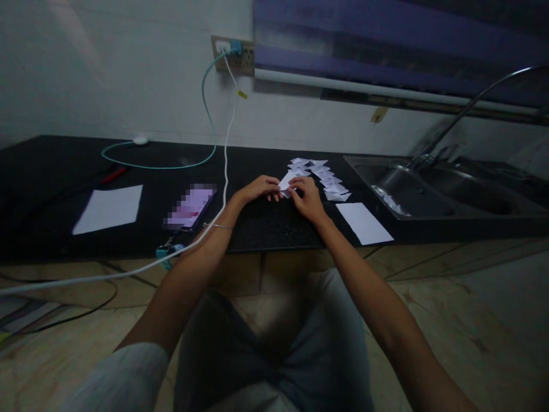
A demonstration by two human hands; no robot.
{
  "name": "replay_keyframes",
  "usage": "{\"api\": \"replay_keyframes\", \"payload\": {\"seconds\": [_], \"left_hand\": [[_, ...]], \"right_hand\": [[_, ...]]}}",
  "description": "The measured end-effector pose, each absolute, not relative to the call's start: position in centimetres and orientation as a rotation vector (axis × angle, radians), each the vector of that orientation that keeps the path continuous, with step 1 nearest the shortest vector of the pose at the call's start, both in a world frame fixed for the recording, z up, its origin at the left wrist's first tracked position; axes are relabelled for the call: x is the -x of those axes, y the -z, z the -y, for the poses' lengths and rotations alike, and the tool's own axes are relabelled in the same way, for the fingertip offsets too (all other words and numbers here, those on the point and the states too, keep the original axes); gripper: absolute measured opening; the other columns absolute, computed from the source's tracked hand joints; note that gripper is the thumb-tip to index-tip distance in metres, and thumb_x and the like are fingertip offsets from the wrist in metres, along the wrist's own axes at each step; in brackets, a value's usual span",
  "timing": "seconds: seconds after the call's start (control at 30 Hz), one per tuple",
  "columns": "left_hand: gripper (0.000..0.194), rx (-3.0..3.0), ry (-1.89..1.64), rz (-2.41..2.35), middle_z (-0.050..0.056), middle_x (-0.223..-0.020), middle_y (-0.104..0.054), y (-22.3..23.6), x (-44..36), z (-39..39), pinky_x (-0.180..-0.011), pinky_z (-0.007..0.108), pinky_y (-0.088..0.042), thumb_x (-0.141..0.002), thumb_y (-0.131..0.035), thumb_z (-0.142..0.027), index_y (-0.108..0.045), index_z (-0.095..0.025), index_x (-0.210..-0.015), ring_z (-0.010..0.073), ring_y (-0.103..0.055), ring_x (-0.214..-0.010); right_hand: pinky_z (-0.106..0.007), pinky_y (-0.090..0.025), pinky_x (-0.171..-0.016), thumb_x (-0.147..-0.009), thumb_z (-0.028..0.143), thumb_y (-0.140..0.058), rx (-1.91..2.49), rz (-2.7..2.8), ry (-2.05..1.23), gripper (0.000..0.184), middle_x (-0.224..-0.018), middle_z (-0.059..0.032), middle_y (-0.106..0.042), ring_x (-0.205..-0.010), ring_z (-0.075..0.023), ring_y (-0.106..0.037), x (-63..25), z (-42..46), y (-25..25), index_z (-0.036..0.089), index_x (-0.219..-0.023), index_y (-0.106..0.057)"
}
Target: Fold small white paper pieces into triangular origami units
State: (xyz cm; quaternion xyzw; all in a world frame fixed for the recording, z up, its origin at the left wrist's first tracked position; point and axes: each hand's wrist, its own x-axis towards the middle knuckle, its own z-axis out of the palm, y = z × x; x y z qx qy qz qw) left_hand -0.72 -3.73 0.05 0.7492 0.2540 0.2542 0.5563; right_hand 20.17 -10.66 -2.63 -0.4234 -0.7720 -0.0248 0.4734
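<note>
A small white piece of paper [286,181] lies between my two hands on the dark counter. My left hand [262,187] has its fingers closed at the paper's left edge. From the other side, my right hand [306,196] pinches the same paper with thumb and fingers. Just beyond my hands are two overlapping rows of folded paper pieces [328,177], the nearer of them partly covered by my right hand. A flat white sheet [363,223] rests right of my right forearm.
On the left lie another white sheet [109,209], a phone [191,207] with a lit screen and a red pen-like item [114,175]. A white cable [226,166] crosses over my left forearm. At the right is a metal sink [412,189] with a curved faucet [463,109].
</note>
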Motion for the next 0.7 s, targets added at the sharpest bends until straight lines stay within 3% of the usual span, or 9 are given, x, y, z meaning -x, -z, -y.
{"api": "replay_keyframes", "payload": {"seconds": [0.2, 0.37, 0.47, 0.53, 0.63, 0.7], "left_hand": [[0.028, -1.845, -0.516, -0.546, 0.010, -0.085, -0.077, -0.15, 0.73, 3.82, -0.056, 0.019, -0.044, -0.086, -0.070, -0.036, -0.076, -0.009, -0.092, 0.0108, -0.067, -0.067], [0.044, -1.950, -0.489, -0.464, 0.012, -0.093, -0.078, -0.12, 0.78, 3.85, -0.056, 0.018, -0.042, -0.088, -0.069, -0.053, -0.078, -0.010, -0.096, 0.0110, -0.067, -0.070], [0.051, -2.017, -0.495, -0.413, 0.012, -0.090, -0.078, -0.11, 0.66, 3.90, -0.062, 0.019, -0.045, -0.088, -0.067, -0.059, -0.079, -0.010, -0.094, 0.0101, -0.066, -0.069], [0.054, -2.042, -0.505, -0.381, 0.011, -0.088, -0.078, -0.16, 0.51, 3.99, -0.069, 0.021, -0.048, -0.088, -0.067, -0.063, -0.079, -0.010, -0.092, 0.0100, -0.065, -0.069], [0.058, -2.046, -0.514, -0.364, 0.012, -0.088, -0.078, -0.26, 0.29, 4.17, -0.072, 0.023, -0.050, -0.087, -0.066, -0.066, -0.078, -0.010, -0.093, 0.0106, -0.064, -0.069], [0.060, -2.045, -0.516, -0.372, 0.012, -0.087, -0.078, -0.31, 0.16, 4.30, -0.071, 0.023, -0.050, -0.086, -0.065, -0.068, -0.078, -0.009, -0.092, 0.0112, -0.064, -0.069]], "right_hand": [[-0.054, -0.037, -0.113, -0.096, 0.034, -0.060, 1.058, 1.789, 0.116, 0.013, -0.134, -0.0111, -0.060, -0.131, -0.0298, -0.050, -20.07, 10.92, 2.41, 0.024, -0.091, -0.066], [-0.052, -0.039, -0.114, -0.097, 0.043, -0.058, 1.060, 1.709, 0.013, 0.023, -0.138, -0.0119, -0.057, -0.131, -0.0287, -0.052, -20.30, 10.34, 2.69, 0.023, -0.088, -0.064], [-0.049, -0.043, -0.109, -0.098, 0.044, -0.055, 1.037, 1.702, -0.024, 0.026, -0.127, -0.0123, -0.064, -0.123, -0.0272, -0.057, -20.32, 10.18, 2.58, 0.023, -0.087, -0.062], [-0.045, -0.047, -0.101, -0.099, 0.043, -0.054, 1.037, 1.716, -0.032, 0.025, -0.109, -0.0102, -0.068, -0.109, -0.0252, -0.061, -20.24, 10.28, 2.36, 0.023, -0.085, -0.061], [-0.038, -0.048, -0.084, -0.098, 0.039, -0.054, 1.050, 1.713, -0.010, 0.024, -0.085, -0.0049, -0.062, -0.085, -0.0215, -0.059, -20.08, 10.54, 2.03, 0.022, -0.081, -0.059], [-0.036, -0.045, -0.079, -0.098, 0.038, -0.055, 1.045, 1.699, 0.027, 0.024, -0.081, -0.0035, -0.058, -0.081, -0.0204, -0.056, -19.99, 10.66, 1.89, 0.023, -0.079, -0.057]]}}
